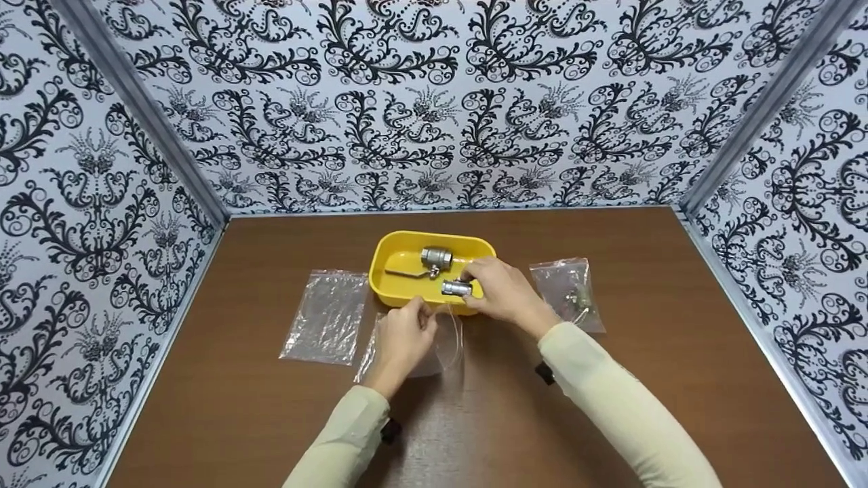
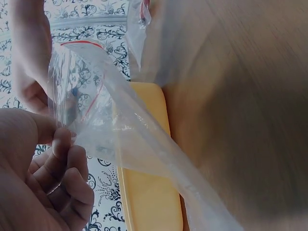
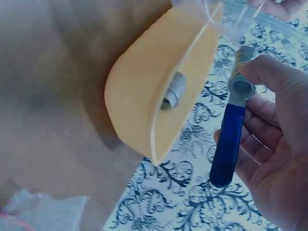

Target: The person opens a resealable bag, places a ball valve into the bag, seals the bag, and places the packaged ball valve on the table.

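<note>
The right hand [image 1: 500, 290] grips a small valve [image 3: 241, 86], silvery metal with a round opening and a long blue handle [image 3: 227, 147], over the yellow tub [image 1: 388, 295], while the left hand [image 1: 405, 339] pinches a clear bag [image 2: 139, 130] (a red line [image 2: 83, 42] edges it).

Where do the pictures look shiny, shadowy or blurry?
Head view: pale glare on the table; left wrist view: bright glints on the held bag, a big soft shadow over the table; right wrist view: the lower-left bag looks blurry.
</note>
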Action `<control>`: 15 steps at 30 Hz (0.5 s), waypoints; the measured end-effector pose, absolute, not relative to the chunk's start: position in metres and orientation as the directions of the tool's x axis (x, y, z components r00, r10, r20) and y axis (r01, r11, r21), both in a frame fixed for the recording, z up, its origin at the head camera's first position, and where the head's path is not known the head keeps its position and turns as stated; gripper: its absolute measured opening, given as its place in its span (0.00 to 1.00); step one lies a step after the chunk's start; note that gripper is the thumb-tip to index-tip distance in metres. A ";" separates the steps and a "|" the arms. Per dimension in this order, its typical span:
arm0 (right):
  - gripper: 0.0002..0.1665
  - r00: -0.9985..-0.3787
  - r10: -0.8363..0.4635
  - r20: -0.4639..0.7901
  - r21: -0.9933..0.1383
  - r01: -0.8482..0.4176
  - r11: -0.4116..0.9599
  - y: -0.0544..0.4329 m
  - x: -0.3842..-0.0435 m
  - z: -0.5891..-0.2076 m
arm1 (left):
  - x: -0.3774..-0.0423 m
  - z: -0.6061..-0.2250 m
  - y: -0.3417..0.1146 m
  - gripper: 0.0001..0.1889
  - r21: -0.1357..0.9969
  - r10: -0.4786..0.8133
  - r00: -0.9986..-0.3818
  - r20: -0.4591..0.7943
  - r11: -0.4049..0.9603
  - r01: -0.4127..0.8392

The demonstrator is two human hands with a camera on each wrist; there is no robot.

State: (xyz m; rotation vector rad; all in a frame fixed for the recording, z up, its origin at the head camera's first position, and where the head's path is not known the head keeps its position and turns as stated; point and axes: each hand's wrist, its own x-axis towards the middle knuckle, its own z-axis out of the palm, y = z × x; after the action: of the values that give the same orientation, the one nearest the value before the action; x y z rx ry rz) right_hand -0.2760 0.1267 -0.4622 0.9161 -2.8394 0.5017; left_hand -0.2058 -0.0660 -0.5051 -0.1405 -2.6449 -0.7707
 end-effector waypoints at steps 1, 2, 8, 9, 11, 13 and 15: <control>0.16 -0.802 -0.555 0.220 -0.259 -0.597 0.759 0.129 -0.273 -0.460 | -0.206 -0.505 -0.066 0.03 0.504 -0.011 -0.927 0.376 0.842 0.194; 0.16 -0.792 -0.566 0.230 -0.241 -0.610 0.755 0.131 -0.270 -0.459 | -0.206 -0.505 -0.065 0.03 0.507 -0.012 -0.929 0.369 0.841 0.190; 0.16 -0.711 -0.649 0.272 -0.131 -0.695 0.707 0.137 -0.253 -0.457 | -0.208 -0.508 -0.062 0.03 0.518 -0.023 -0.934 0.356 0.837 0.177; 0.16 -0.694 -0.662 0.282 -0.111 -0.709 0.697 0.138 -0.251 -0.458 | -0.208 -0.508 -0.061 0.03 0.521 -0.026 -0.934 0.356 0.835 0.175; 0.16 -0.664 -0.687 0.295 -0.071 -0.733 0.677 0.138 -0.247 -0.461 | -0.209 -0.509 -0.060 0.03 0.525 -0.028 -0.935 0.353 0.833 0.173; 0.16 -0.628 -0.716 0.304 -0.028 -0.758 0.652 0.139 -0.243 -0.464 | -0.209 -0.509 -0.058 0.03 0.524 -0.028 -0.937 0.348 0.835 0.169; 0.17 -0.594 -0.747 0.299 0.008 -0.781 0.624 0.139 -0.240 -0.468 | -0.209 -0.510 -0.056 0.03 0.530 -0.026 -0.940 0.340 0.831 0.168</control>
State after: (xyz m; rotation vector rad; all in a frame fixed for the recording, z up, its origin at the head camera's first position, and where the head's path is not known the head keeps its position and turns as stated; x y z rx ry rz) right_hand -0.2402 0.1390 -0.4678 1.2412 -2.5759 0.1796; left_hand -0.2089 -0.0564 -0.5096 -0.1071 -2.6773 -0.8193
